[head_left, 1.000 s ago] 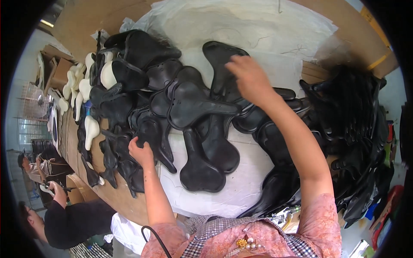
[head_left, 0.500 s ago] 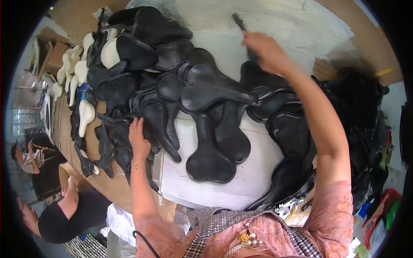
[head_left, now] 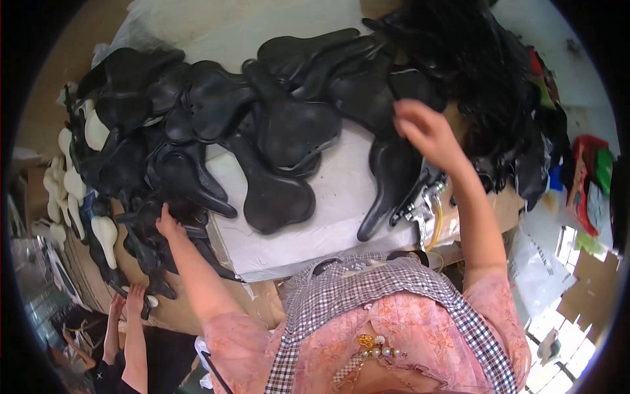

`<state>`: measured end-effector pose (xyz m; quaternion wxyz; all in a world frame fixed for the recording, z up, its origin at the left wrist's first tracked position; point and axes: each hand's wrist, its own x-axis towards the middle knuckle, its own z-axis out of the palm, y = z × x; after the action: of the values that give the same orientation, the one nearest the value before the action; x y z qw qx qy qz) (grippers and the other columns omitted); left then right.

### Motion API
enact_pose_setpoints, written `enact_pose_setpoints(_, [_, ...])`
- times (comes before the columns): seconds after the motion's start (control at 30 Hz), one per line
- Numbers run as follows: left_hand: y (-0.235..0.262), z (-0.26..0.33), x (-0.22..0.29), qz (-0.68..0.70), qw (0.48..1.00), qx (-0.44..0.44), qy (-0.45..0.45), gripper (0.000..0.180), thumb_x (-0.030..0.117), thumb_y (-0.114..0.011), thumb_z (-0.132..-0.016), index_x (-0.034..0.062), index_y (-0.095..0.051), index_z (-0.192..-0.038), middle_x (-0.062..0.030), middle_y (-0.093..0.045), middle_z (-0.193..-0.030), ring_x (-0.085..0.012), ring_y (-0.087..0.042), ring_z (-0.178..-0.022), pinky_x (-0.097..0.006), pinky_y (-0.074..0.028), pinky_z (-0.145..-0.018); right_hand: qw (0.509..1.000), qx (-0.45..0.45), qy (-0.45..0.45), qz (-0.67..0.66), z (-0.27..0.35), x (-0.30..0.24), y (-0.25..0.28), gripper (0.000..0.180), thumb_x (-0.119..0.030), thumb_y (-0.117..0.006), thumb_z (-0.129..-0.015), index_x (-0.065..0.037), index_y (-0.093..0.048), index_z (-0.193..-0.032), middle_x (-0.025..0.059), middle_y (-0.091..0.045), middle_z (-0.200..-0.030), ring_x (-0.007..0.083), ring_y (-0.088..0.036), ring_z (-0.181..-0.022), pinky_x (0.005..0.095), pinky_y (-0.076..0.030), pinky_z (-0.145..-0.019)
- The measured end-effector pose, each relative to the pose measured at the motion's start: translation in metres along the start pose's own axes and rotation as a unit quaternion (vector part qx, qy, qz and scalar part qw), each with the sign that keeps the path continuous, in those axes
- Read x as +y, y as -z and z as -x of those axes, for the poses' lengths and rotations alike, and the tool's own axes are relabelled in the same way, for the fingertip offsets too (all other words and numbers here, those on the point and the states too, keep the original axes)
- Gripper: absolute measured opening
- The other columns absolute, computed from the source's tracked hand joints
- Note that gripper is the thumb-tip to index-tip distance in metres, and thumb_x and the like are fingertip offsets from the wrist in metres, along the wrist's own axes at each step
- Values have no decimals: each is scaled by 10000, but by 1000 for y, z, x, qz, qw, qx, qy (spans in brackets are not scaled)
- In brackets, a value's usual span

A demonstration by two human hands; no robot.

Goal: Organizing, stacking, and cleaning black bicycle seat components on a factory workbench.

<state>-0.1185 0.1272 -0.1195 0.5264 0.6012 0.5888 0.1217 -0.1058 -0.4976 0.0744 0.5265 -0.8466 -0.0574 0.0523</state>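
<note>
Black bicycle saddle covers lie in an overlapping heap across the table. My left hand [head_left: 170,226] rests on the left of the heap, fingers stretched over a dark saddle piece [head_left: 180,177] and its neighbours. Over the right side hangs my right hand [head_left: 423,131], loosely curled, with a gap between thumb and fingers and nothing visible in it. Beneath and beside it are a saddle cover [head_left: 364,95] and another [head_left: 394,177] pointing toward me. In the middle, one cover [head_left: 279,200] lies wide end nearest me, on top of white sheeting [head_left: 341,197].
A dense black pile [head_left: 492,79] rises at the far right. Cream saddle bases [head_left: 105,240] lie along the left. A metal spray gun [head_left: 420,210] with a yellow hose sits at the near right edge. Another person's hands [head_left: 131,302] reach to the table at lower left.
My view has shifted. My right hand, which held a black saddle cover raised over the far side, has come lower and nearer, without it. The other person's hands now reach the table edge.
</note>
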Motion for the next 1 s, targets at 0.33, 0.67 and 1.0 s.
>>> enact_pose_setpoints(0.33, [-15,41,1,100,991,-31,83,235,158,-705,-720,42,-582,-883,-104,-513,-713,-222,-464,-548,-353,-369,-473,925,123,-81,351,246,82,-56,623,-178,-752,-661,-30,-478,-1200,195,-518,-1106,387,-510,-1029,431,-428,-876])
enact_pose_setpoints(0.67, [-32,-26,-8,79,982,-98,143,404,249,-688,-774,88,-555,-1120,-116,-604,-985,-319,-588,-886,-429,-491,-824,941,252,-64,215,242,96,-52,743,6,-581,-634,-16,-374,-1347,185,-488,-1249,336,-463,-1183,389,-357,-1029])
enact_pose_setpoints(1.0, [-15,130,77,299,894,-314,-113,386,-102,-629,-779,6,-509,-1129,-148,-608,-1045,-268,-614,-919,-428,-538,-816,965,76,-111,-223,259,-118,-28,592,-57,-627,-825,-19,-395,-1368,81,-598,-1038,177,-569,-961,335,-446,-883])
